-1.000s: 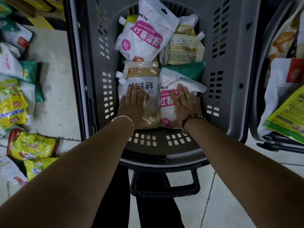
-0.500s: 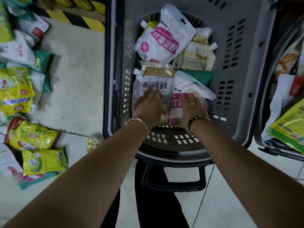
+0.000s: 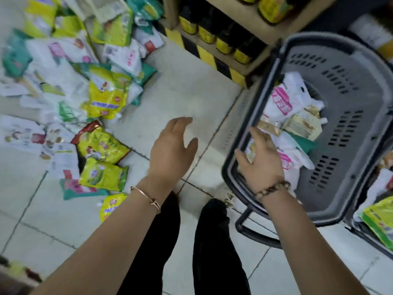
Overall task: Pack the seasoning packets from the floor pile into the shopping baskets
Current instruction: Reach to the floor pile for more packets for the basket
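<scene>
Glossy yellow, green, white seasoning packets (image 3: pixel 107 96) heaped, crumpled

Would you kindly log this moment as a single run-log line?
left hand: open, empty, over floor beside packet pile | right hand: open, empty, over grey shopping basket | basket fill: partial

One head-worn wide-angle view, steeply down and near, floor pile (image 3: pixel 106 96) left, grey basket (image 3: pixel 372 103) right

Both bare forearms reach forward, palms turned down. The left grip (image 3: pixel 172 150) hangs with its fingers loosely extended and together; the right grip (image 3: pixel 262 160) has its fingers spread and relaxed.
</scene>
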{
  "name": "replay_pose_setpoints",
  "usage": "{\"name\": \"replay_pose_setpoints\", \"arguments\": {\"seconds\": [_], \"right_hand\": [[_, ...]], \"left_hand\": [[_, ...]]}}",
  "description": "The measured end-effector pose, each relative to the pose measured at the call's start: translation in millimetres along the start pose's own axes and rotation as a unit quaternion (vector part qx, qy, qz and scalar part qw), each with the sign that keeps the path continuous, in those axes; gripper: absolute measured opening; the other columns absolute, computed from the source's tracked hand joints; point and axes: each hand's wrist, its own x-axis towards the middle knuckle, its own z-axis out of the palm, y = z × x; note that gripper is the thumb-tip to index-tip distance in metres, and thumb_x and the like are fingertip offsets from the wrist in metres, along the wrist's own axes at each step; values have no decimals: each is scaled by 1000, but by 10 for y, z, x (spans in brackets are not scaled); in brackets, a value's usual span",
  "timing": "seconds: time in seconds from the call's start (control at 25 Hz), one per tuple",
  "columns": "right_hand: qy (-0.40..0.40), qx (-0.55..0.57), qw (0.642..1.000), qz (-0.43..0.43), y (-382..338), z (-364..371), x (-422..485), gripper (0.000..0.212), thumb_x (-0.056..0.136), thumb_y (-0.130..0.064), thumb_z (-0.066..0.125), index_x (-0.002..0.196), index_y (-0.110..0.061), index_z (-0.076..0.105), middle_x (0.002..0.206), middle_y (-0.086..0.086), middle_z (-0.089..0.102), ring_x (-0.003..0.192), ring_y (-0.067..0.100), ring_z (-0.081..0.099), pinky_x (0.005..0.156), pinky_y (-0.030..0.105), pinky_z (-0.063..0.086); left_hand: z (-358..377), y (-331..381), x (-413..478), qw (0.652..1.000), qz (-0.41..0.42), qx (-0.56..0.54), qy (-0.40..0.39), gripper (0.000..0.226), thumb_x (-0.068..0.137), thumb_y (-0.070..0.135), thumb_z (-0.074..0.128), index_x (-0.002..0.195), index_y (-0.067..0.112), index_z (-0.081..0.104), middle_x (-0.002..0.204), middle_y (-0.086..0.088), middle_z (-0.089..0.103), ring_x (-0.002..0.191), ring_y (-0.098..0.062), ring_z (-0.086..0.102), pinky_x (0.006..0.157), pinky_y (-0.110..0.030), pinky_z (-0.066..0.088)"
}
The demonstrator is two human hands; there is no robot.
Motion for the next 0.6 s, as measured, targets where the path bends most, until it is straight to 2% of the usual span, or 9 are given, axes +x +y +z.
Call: {"name": "replay_pose_setpoints", "arguments": {"seconds": [0.16, 0.24, 0.44, 0.6], "right_hand": [[-57, -33, 998, -8, -919, 226, 154, 59, 88, -31, 58, 141, -22, 35, 147, 8, 34, 122, 31, 46, 90, 36, 41], [-77, -28, 996, -28, -1279, 339, 308, 58, 89, -31, 56, 142, -23, 34, 147, 7, 33, 123, 30, 45, 91, 36, 42], [-120, -50, 988, -78, -2006, 589, 794, 56, 89, -30, 55, 141, -21, 35, 144, 6, 37, 122, 27, 47, 91, 34, 42], [-160, -64, 980, -104, -2469, 862, 1400, 55, 89, -28, 55, 140, -16, 37, 139, 8, 44, 124, 24, 47, 94, 32, 41]], "left_hand": [[-776, -513, 129, 996, -78, -13, 29, 45, 86, 18, 63, 130, 15, 54, 129, -4, 54, 116, -22, 53, 88, -32, 41], [-1028, -752, 204, 993, -110, -21, 40, 46, 86, 20, 63, 131, 17, 52, 131, -4, 53, 116, -23, 53, 86, -35, 43], [-1396, -1242, 410, 982, -172, -51, 51, 48, 87, 23, 63, 133, 19, 50, 133, -4, 51, 115, -23, 54, 79, -33, 44], [-1511, -1611, 756, 967, -237, -83, 51, 50, 86, 23, 64, 134, 21, 49, 135, -2, 50, 115, -22, 54, 83, -35, 47]]}}
